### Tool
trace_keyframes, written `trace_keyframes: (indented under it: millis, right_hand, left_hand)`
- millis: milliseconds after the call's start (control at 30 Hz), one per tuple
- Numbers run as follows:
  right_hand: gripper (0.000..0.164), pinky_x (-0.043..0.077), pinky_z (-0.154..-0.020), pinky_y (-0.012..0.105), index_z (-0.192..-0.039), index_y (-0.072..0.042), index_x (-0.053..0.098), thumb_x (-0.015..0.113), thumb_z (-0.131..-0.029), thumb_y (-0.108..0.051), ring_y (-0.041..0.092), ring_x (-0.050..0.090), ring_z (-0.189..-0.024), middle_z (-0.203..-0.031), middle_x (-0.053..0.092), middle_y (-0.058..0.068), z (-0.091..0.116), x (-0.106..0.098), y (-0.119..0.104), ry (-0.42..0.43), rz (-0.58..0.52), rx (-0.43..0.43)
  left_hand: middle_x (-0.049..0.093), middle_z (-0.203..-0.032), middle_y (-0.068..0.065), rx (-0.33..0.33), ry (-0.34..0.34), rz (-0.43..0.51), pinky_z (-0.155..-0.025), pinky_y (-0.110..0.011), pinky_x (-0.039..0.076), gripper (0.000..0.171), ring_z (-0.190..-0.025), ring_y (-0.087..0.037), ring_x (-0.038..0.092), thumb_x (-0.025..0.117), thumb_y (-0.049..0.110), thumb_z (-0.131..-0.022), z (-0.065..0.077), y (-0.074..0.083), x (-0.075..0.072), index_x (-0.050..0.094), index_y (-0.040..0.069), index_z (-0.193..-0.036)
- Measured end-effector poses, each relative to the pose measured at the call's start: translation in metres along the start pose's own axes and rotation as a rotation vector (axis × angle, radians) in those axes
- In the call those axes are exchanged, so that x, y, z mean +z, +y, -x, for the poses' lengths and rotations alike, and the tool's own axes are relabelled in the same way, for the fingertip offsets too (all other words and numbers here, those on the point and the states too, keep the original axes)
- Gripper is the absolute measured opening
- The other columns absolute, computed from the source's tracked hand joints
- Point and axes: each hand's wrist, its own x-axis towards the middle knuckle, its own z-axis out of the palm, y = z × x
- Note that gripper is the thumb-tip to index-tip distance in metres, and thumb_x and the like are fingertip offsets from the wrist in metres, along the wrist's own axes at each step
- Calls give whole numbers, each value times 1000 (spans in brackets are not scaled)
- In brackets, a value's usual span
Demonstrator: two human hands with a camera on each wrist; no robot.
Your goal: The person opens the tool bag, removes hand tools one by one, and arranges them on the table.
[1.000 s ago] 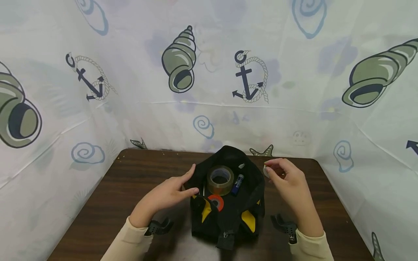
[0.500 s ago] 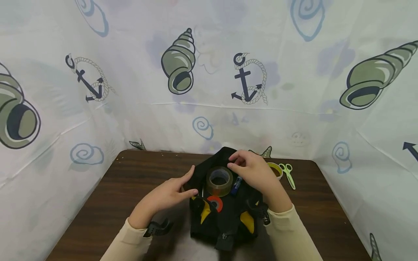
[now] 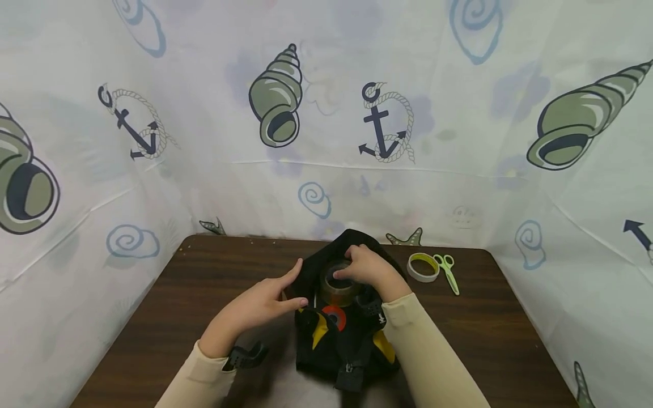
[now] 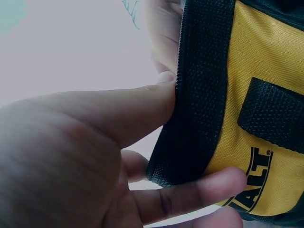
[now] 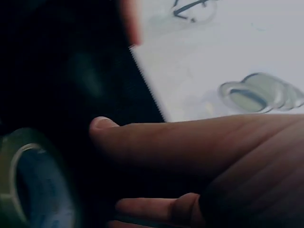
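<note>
A black and yellow tool bag (image 3: 318, 260) stands unzipped on the table, its mouth facing me. My left hand (image 3: 255, 306) holds its left rim, the thumb at the zip edge and the fingers on the yellow outer side (image 4: 266, 42) in the left wrist view. My right hand (image 3: 371, 272) reaches into the mouth, fingers apart around no visible thing. Partly under it is a brown packing tape roll (image 3: 336, 294), which the right wrist view shows left of the thumb as a tape roll (image 5: 8, 190). In front lies a red ring-shaped piece (image 3: 330, 310).
To the right of the bag, a white and yellow tape roll (image 3: 423, 278) lies on the brown table (image 3: 224, 266). Next to it are light green scissors (image 3: 451, 279). A printed cloth (image 3: 219, 113) encloses the back and sides.
My right hand has let go of the white and yellow tape roll at the right and moved left into the bag, over the packing tape. My left hand has stayed put.
</note>
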Motion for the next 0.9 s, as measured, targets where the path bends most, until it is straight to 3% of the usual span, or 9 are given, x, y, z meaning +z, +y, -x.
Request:
trace_keyframes:
  millis: [300, 500, 733, 900]
  right_hand:
    - [97, 47, -117, 61, -166, 2, 37, 89, -93, -36, 49, 47, -150, -173, 27, 30, -21, 22, 19, -29, 17, 11]
    - [101, 46, -118, 61, -168, -1, 36, 92, -90, -33, 48, 43, -152, -171, 31, 28, -27, 31, 26, -84, 29, 0]
    - [102, 36, -124, 69, -172, -8, 31, 89, -92, -32, 55, 21, -163, -177, 21, 26, -30, 37, 33, -127, 88, -8]
    - [105, 35, -125, 68, -172, -7, 30, 91, -91, -33, 54, 22, -163, -176, 23, 26, -33, 38, 36, -112, 71, -17]
  left_hand:
    - [44, -62, 4, 5, 5, -12, -61, -34, 45, 97, -53, -14, 41, 67, 63, -103, 1, 0, 1, 5, 41, -175]
    - [42, -61, 5, 3, 10, -15, -60, -32, 43, 97, -53, -13, 39, 67, 63, -103, 1, -1, 3, 6, 40, -175]
    - [41, -60, 6, -1, 11, -20, -62, -33, 44, 98, -51, -14, 34, 67, 64, -103, 1, -2, 2, 5, 39, -175]
    - [41, -61, 6, -11, 9, -14, -64, -34, 44, 99, -51, -14, 33, 67, 64, -103, 1, -1, 1, 4, 39, -175]
